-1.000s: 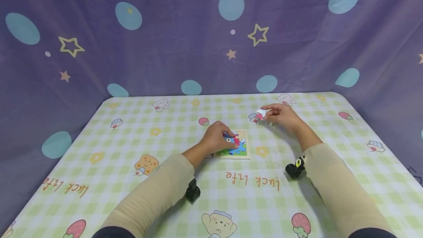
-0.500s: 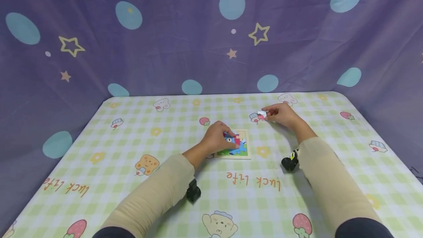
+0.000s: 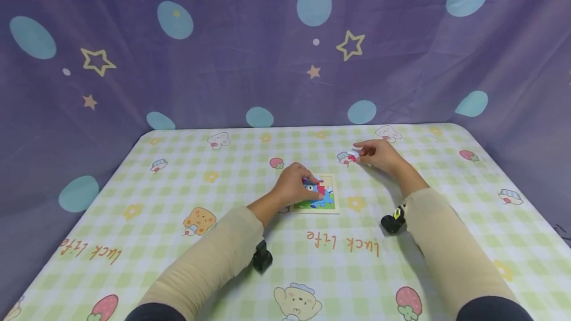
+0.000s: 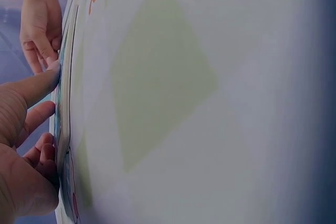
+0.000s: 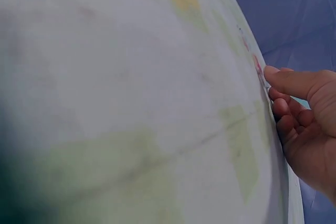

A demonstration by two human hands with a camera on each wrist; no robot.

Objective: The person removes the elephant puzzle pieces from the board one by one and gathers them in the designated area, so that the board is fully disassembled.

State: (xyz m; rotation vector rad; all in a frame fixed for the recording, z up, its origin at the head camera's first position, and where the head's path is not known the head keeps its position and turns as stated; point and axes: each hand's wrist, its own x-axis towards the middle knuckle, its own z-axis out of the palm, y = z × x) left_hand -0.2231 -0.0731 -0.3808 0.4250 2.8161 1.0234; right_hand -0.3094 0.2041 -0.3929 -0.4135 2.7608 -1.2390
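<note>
A small framed jigsaw puzzle lies on the table, its picture a blue animal with red on green ground. My left hand reaches over its left part, thumb and forefinger resting on the picture and covering some of it. In the left wrist view the thumb lies straight along the puzzle's face, other fingers bent beside it. Farther back and to the right, my right hand pinches a small puzzle piece, pink and white, low over the cloth. The right wrist view shows its thumb stretched out, fingers curled below.
A green-and-white checked cloth with printed cartoons and lettering covers the table. Black wrist cameras hang under the left cuff and the right cuff. Behind the far edge rises a purple curtain with stars.
The piece in my right hand has tilted and shows less of its white part. The right forearm has shifted slightly left. My left hand stays in place on the puzzle.
</note>
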